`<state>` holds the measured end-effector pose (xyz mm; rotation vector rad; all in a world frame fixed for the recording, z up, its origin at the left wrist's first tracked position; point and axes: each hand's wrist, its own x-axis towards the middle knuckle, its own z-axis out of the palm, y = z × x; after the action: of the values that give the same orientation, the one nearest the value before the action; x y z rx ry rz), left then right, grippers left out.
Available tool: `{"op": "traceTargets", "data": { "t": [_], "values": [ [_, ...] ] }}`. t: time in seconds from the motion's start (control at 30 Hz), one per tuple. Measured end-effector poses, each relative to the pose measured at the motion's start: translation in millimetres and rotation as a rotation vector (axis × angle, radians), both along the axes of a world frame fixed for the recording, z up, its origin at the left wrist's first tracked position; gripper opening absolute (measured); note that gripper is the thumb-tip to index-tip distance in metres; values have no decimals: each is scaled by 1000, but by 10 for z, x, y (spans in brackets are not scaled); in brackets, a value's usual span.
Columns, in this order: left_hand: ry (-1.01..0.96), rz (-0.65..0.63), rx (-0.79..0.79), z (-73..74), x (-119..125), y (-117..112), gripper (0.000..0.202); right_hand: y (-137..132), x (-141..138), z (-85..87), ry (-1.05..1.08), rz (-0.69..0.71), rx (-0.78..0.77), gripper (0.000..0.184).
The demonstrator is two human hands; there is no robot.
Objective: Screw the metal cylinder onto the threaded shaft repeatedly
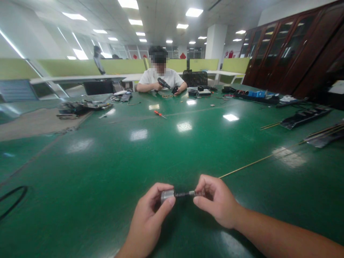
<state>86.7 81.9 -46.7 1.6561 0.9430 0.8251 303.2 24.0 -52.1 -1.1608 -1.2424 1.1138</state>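
Just above the green table (pixel 107 161), near its front edge, both my hands hold one small metal part (pixel 179 194). It has a silver cylindrical end and a thin dark shaft. My left hand (pixel 150 218) pinches the silver end between thumb and fingers. My right hand (pixel 215 206) is closed around the other end of the shaft, which hides that end.
A person in a white shirt (pixel 159 77) sits at the far side holding a dark power tool (pixel 163 83). A red-handled screwdriver (pixel 159 114) lies mid-table. Thin rods (pixel 258 161) and dark parts (pixel 303 116) lie to the right. A black cable (pixel 13 197) curves at the left.
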Motion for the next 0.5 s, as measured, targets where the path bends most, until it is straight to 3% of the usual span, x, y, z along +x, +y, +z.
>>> {"op": "traceTargets", "data": {
  "t": [0.27, 0.5],
  "values": [
    [-54, 65, -50, 27, 23, 17, 31, -9, -4, 3, 42, -69, 14, 17],
    [-263, 173, -95, 57, 75, 105, 30, 44, -12, -59, 117, 7, -42, 46]
  ]
}}
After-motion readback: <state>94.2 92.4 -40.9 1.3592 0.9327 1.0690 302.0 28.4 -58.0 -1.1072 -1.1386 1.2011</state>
